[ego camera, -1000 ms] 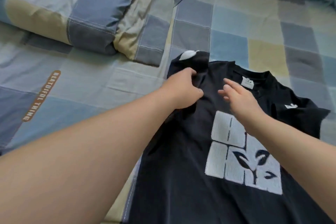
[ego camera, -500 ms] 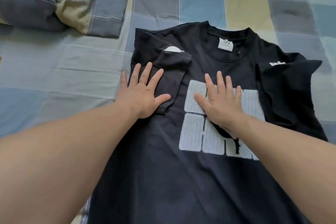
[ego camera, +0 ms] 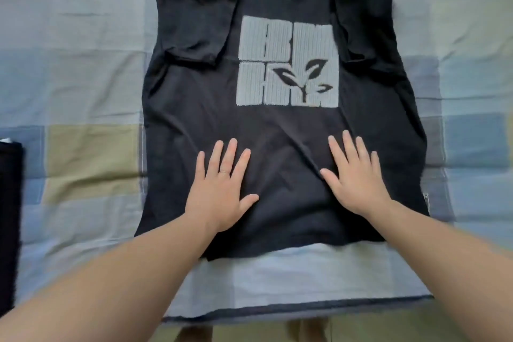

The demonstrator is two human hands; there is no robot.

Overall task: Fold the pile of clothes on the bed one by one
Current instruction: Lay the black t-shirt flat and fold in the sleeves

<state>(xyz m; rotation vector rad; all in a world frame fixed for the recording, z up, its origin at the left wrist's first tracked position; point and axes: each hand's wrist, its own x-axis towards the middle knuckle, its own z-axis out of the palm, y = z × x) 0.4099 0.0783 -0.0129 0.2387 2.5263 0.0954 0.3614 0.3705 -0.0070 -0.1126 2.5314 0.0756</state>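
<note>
A black T-shirt (ego camera: 277,125) lies face up on the bed, its white square print with a leaf sprig in the middle of the chest. Both short sleeves are folded inward over the front. My left hand (ego camera: 222,191) rests flat on the lower left of the shirt, fingers spread, a ring on one finger. My right hand (ego camera: 358,180) presses flat on the lower right, fingers apart. Neither hand grips the cloth. The collar runs off the top edge of the view.
The shirt lies on a checked bedsheet (ego camera: 83,91) in blue, grey and tan squares. A dark folded garment (ego camera: 9,216) sits at the left edge. The bed's front edge (ego camera: 277,311) runs just below the shirt's hem.
Both hands slid down from the chest and left sleeve to the shirt's lower part. The view shifted down the shirt, so the pillow left the frame.
</note>
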